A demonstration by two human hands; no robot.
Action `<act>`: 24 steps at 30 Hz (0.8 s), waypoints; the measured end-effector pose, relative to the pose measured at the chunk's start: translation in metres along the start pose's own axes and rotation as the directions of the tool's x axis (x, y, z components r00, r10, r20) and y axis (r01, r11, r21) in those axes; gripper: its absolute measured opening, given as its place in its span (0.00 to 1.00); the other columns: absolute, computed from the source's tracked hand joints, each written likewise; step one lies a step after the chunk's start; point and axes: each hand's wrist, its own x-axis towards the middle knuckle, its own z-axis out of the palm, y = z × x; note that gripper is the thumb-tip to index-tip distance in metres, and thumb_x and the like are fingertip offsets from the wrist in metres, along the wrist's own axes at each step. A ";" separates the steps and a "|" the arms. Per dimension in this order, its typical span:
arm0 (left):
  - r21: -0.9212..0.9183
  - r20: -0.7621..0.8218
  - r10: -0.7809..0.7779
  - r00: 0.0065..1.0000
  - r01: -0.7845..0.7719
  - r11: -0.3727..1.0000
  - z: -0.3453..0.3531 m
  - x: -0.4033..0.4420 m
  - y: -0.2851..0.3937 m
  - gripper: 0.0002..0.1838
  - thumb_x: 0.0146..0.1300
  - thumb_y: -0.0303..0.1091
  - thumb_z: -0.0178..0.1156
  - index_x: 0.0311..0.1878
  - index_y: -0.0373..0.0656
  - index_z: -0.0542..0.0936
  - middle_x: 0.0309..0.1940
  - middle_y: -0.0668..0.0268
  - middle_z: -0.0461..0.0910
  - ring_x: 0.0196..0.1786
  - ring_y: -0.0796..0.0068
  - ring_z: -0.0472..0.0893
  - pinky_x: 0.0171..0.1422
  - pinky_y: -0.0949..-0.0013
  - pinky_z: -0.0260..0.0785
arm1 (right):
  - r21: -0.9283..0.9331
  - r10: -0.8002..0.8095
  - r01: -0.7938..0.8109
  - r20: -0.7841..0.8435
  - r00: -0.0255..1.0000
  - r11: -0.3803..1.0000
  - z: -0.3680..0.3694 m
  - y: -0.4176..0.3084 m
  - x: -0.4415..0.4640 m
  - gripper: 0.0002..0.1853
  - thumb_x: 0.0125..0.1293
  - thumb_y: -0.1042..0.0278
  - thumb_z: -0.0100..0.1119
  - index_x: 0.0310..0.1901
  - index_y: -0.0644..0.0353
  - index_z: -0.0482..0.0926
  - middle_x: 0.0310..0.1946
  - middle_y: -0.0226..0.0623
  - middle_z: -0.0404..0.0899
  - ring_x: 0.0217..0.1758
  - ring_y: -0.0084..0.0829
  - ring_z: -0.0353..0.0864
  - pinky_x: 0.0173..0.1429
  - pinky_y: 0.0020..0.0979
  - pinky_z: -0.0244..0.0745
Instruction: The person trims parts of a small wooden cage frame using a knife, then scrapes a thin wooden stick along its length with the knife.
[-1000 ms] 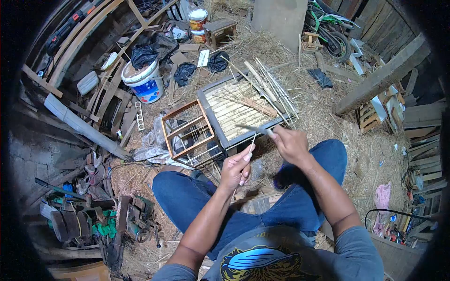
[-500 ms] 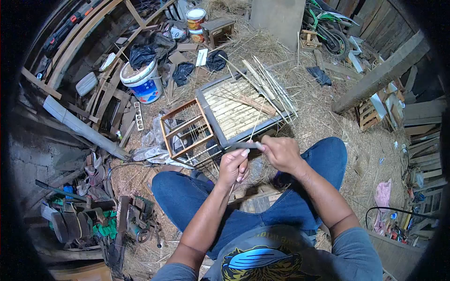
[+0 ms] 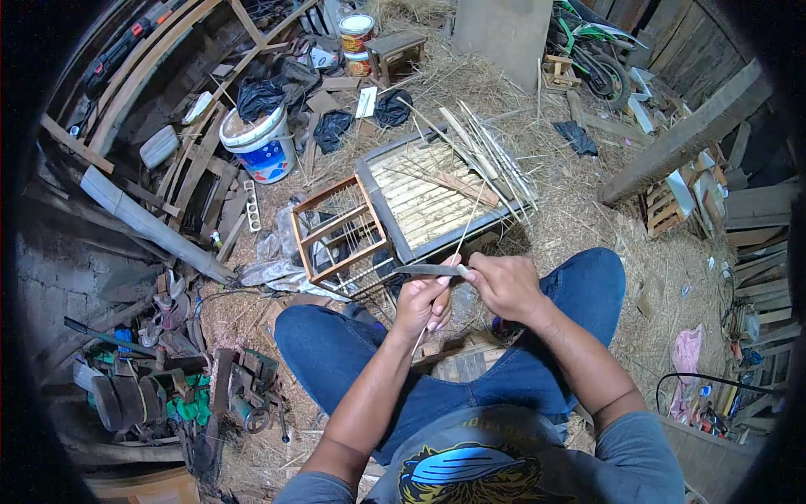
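My left hand (image 3: 424,306) is closed around a thin bamboo strip (image 3: 468,223), which runs up past the fingers and out below them. In my right hand (image 3: 509,287) is a knife (image 3: 425,270), its grey blade pointing left across the strip just above my left fingers. The blade appears to touch the strip. Beyond my hands stands a low dark-framed table (image 3: 395,220) with a pale slatted top. Several split bamboo strips (image 3: 480,149) lie on its right part. Against its left side is a small wooden frame (image 3: 339,228) with thin rods across it.
A white-and-blue bucket (image 3: 257,144) stands at the left, near black plastic bags (image 3: 333,128). A wooden post (image 3: 684,134) leans at the right, and a green motorbike (image 3: 588,52) stands behind. Tools and a vise (image 3: 252,395) lie at lower left. Shavings cover the floor (image 3: 579,220).
The knife blade has shifted left, and more of it shows beyond my left fingers. My hands sit slightly lower against the table. The view has moved a little.
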 end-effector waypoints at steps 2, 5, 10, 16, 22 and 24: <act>-0.043 0.045 -0.011 0.999 0.013 0.999 -0.005 0.004 -0.001 0.23 0.82 0.32 0.50 0.74 0.33 0.70 0.14 0.75 0.65 0.08 0.83 0.61 0.14 0.74 0.56 | -0.023 0.039 -0.040 -0.025 0.999 0.999 -0.001 0.006 0.003 0.17 0.78 0.51 0.54 0.34 0.52 0.74 0.22 0.40 0.79 0.26 0.50 0.83 0.27 0.51 0.71; -0.057 0.039 -0.002 0.999 0.004 0.998 -0.002 0.000 -0.001 0.20 0.82 0.31 0.49 0.71 0.33 0.73 0.13 0.75 0.64 0.08 0.83 0.60 0.13 0.75 0.55 | -0.059 0.088 -0.093 -0.081 0.993 0.994 -0.001 0.022 0.007 0.17 0.79 0.50 0.52 0.35 0.52 0.75 0.21 0.39 0.79 0.25 0.49 0.83 0.26 0.50 0.71; -0.048 0.039 -0.027 0.999 0.029 0.998 -0.004 0.002 -0.004 0.25 0.82 0.33 0.48 0.78 0.35 0.66 0.14 0.74 0.63 0.08 0.81 0.61 0.13 0.73 0.57 | -0.094 0.105 -0.100 0.054 0.993 0.991 0.001 0.012 0.000 0.16 0.78 0.50 0.52 0.37 0.51 0.77 0.22 0.40 0.81 0.24 0.49 0.83 0.27 0.51 0.72; -0.080 0.062 -0.055 0.997 0.059 0.995 -0.002 -0.002 -0.002 0.26 0.83 0.33 0.47 0.78 0.36 0.65 0.14 0.74 0.63 0.08 0.81 0.62 0.14 0.72 0.58 | -0.017 0.004 -0.004 -0.015 1.000 1.000 0.000 0.003 -0.002 0.15 0.78 0.50 0.53 0.38 0.52 0.76 0.24 0.42 0.83 0.28 0.51 0.86 0.29 0.53 0.76; -0.110 0.092 -0.029 0.995 0.039 0.993 -0.007 0.000 -0.004 0.25 0.82 0.31 0.48 0.77 0.35 0.67 0.13 0.74 0.62 0.08 0.81 0.61 0.13 0.73 0.58 | -0.101 0.108 -0.107 0.007 0.994 0.989 -0.006 0.011 0.001 0.17 0.78 0.49 0.53 0.35 0.51 0.75 0.23 0.42 0.83 0.27 0.50 0.86 0.28 0.52 0.76; -0.119 0.086 -0.030 0.996 0.040 0.992 0.001 -0.003 -0.001 0.25 0.82 0.31 0.48 0.77 0.36 0.67 0.12 0.75 0.62 0.08 0.81 0.61 0.13 0.73 0.57 | -0.080 -0.008 0.006 -0.019 1.000 0.997 -0.003 0.002 -0.005 0.17 0.78 0.48 0.53 0.35 0.51 0.75 0.22 0.42 0.83 0.25 0.50 0.85 0.28 0.52 0.75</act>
